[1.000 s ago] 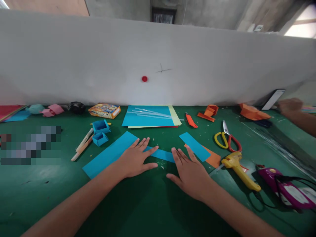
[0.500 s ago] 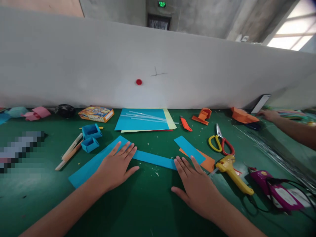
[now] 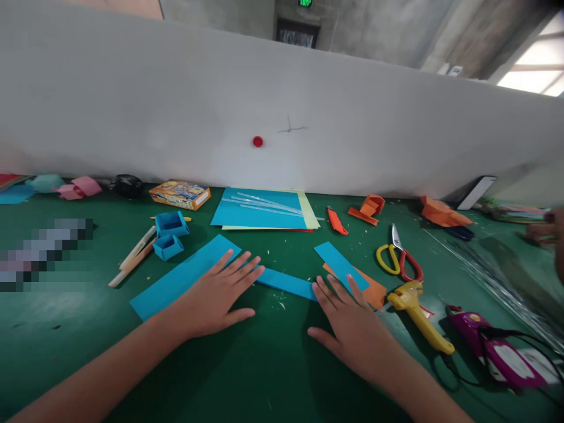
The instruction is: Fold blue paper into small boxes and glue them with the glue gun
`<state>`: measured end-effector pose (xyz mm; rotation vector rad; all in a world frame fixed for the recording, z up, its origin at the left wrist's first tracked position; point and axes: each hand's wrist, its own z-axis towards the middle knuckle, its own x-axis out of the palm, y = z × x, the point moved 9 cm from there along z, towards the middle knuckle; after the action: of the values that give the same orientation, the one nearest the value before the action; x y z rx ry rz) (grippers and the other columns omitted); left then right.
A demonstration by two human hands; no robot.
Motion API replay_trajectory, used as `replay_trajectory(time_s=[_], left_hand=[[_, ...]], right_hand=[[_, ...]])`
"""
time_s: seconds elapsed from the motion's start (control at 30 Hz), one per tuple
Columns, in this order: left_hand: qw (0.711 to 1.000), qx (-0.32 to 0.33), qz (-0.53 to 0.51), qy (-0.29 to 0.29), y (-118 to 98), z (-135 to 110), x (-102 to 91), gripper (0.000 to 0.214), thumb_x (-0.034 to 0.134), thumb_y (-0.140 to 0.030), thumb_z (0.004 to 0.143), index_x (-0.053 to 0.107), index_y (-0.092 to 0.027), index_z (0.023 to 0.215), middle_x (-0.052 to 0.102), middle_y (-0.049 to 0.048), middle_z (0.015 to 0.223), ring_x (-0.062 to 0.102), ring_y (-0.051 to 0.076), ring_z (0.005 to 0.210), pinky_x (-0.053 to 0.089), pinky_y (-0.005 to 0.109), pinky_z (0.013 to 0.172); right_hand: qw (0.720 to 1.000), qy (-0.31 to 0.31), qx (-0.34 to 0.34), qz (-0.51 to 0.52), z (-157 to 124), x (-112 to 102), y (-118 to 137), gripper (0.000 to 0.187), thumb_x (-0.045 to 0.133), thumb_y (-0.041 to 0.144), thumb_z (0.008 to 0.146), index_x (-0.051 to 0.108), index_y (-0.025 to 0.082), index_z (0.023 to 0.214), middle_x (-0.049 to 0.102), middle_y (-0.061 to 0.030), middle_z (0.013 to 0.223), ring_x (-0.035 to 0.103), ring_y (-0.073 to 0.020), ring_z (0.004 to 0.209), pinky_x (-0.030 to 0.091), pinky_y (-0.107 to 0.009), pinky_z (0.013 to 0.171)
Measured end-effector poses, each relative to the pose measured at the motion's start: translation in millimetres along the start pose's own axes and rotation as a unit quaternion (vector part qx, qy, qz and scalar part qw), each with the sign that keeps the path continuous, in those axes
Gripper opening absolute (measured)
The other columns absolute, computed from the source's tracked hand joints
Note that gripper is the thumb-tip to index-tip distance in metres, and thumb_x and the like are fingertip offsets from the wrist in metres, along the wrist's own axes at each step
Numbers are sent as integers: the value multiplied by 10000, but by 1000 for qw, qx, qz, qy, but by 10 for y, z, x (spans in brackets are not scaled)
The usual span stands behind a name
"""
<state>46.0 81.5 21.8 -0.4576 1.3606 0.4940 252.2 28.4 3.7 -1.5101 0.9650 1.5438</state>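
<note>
My left hand (image 3: 218, 292) lies flat with fingers spread on a wide blue paper sheet (image 3: 174, 279) on the green table. My right hand (image 3: 350, 326) is also flat and open, its fingertips at the right end of a narrow blue paper strip (image 3: 284, 282) that runs between both hands. Just beyond the right fingertips lie a smaller blue paper piece (image 3: 340, 265) and an orange paper piece (image 3: 374, 290) partly under it. Neither hand grips anything.
Two small blue paper boxes (image 3: 170, 234) and wooden sticks (image 3: 132, 262) sit at left. A blue and yellow paper stack (image 3: 264, 210), an orange cutter (image 3: 337, 221), scissors (image 3: 399, 257), a yellow glue gun (image 3: 418, 314) and a purple tool (image 3: 497, 351) lie around. Another person's hand (image 3: 546, 232) shows at far right.
My left hand slid left along the blue paper and then a little back right. The right hand stayed at the strip's end. The other person's hand drew back toward the right edge.
</note>
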Motion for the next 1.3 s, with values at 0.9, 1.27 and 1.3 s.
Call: replay_trajectory(time_s=[0.9,1.27,1.3], left_hand=[[990,-137,-28,13,258,93,45,493,394,-483,1026,487,-298,1473,473,75,1532,472,298,1399,426,479,1125],[982,-169,-81,-26,147,60,-103,487,513,-234,939,527,-313,1420,657,67,1279,603,284,1180,497,458,997],[978,-173,-110,-25,118,71,-121,480,511,-223,936,539,-323,1405,665,60,1254,613,274,1158,508,439,983]], right_hand=[[981,43,-92,165,416,15,370,717,339,636,1007,203,264,1605,132,-60,1667,113,-305,1537,156,-540,1246],[990,-34,-37,134,302,-205,147,461,509,436,982,511,389,1441,342,26,1618,279,-384,1479,199,-711,1154],[989,-59,-24,132,304,-257,132,416,510,405,979,563,384,1391,365,25,1608,295,-374,1472,232,-691,1147]])
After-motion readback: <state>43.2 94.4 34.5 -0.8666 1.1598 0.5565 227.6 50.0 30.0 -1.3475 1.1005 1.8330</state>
